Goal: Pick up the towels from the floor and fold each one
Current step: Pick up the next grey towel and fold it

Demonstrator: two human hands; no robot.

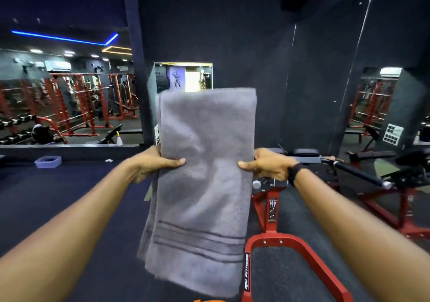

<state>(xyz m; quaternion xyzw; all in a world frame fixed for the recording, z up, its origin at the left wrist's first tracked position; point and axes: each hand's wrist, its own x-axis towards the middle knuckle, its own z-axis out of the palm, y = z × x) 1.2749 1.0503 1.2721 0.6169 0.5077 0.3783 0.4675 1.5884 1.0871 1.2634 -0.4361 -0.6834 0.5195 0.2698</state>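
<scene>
At the centre of the frame we hold a grey towel (202, 185) up in the air, folded lengthwise, its top edge standing above our hands and its striped end hanging toward the bottom of the frame. Our left hand (153, 164) pinches the towel's left edge, thumb lying across the front and fingers hidden behind the cloth. Our right hand (267, 164) pinches the right edge the same way, with a dark watch (293, 173) on that wrist. Below the towel lies the dark floor (69, 197). At lower right stands a red machine frame (302, 250), just beside the hanging cloth. At far left, a small lilac tub (48, 161) sits on the floor below a wall mirror (69, 97).
</scene>
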